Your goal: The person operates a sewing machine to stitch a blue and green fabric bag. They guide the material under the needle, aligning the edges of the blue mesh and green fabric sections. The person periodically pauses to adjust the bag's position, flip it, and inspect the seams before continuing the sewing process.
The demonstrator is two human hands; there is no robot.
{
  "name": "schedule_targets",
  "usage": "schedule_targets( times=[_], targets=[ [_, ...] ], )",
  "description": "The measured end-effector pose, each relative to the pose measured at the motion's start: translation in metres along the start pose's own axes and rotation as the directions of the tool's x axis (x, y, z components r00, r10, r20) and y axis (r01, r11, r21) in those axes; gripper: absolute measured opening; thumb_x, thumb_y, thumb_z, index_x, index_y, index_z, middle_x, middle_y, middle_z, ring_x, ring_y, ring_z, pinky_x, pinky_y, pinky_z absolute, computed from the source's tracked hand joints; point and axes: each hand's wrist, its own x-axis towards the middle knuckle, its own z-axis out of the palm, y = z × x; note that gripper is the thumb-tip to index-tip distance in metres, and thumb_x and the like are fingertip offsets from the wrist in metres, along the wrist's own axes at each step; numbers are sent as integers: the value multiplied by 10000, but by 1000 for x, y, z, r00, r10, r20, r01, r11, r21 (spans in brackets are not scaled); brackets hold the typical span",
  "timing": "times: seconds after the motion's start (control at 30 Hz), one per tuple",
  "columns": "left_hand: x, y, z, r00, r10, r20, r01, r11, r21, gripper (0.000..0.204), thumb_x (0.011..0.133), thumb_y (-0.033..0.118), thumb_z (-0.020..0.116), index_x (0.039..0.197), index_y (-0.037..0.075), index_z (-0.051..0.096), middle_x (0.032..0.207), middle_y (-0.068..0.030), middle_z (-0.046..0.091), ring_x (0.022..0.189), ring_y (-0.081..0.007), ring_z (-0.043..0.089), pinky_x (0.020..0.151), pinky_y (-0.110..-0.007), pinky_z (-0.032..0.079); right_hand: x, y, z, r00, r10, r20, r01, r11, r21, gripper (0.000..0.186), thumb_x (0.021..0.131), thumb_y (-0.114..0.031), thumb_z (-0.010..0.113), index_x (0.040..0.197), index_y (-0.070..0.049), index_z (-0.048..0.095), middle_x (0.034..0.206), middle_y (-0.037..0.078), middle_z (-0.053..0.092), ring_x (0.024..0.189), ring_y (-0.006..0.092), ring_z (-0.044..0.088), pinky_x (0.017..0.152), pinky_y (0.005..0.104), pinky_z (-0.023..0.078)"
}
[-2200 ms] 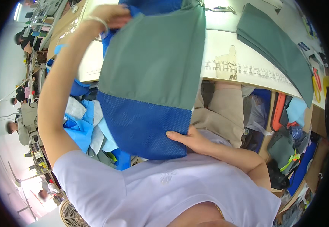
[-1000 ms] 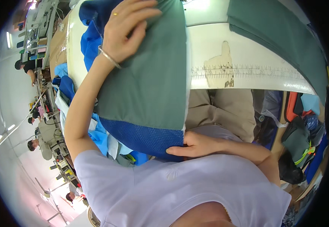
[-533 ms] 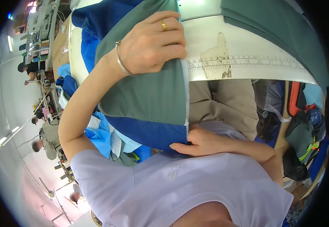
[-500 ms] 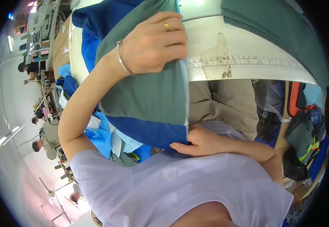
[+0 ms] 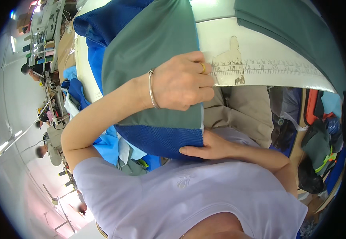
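A grey-green fabric piece [image 5: 149, 55] with a blue mesh panel [image 5: 161, 139] hangs over the near table edge towards my body. My left hand [image 5: 185, 81], with a ring and a bangle, is closed with its fingers curled over the fabric's right edge, near the table's front edge. Its fingertips are hidden underneath. Closer to my body, my right hand [image 5: 210, 147] pinches the mesh panel's lower right corner, thumb on top. A thin pale strip runs along the edge between the hands.
The white table [image 5: 220, 28] has a printed ruler scale [image 5: 264, 68] along its front. Dark green fabric [image 5: 288, 36] lies at the far right. Blue cloth pieces [image 5: 107, 145] are heaped at left. Bags and cloth [image 5: 320, 139] sit at right. Other people are in the left background.
My left hand has slid along the fabric edge towards my body and a little right. The fabric has shifted slightly right. My right hand keeps its hold on the corner.
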Motion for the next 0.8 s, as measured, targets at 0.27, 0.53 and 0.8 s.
schedule_targets(
  times=[0.27,0.53,0.8],
  targets=[
    [-11,20,9,982,-24,-188,43,994,99,211,732,98,670,942,79,682,1055,-72,672,955,-276,615,904,-408,504,-1,6,4,997,48,-62,-46,998,31,397,977,-358,647,1182,-20,671,1044,198,716,936,301,695,849,385,542],
    [-33,-3,-3,824,-492,-282,555,802,221,585,827,144,722,1372,19,550,1420,-153,542,1265,-370,542,1066,-494,440,-2,6,0,995,101,-5,-101,982,-157,484,951,-427,655,1233,-34,658,1109,211,712,1005,370,691,909,425,536],
    [-37,-9,-9,834,-484,-266,534,828,170,591,816,232,752,1353,53,582,1421,-120,555,1278,-336,533,1060,-453,448,-6,-17,-10,971,216,104,-198,967,-159,450,958,-377,669,1246,-32,641,1173,204,683,1059,342,668,937,414,517]
  ],
)
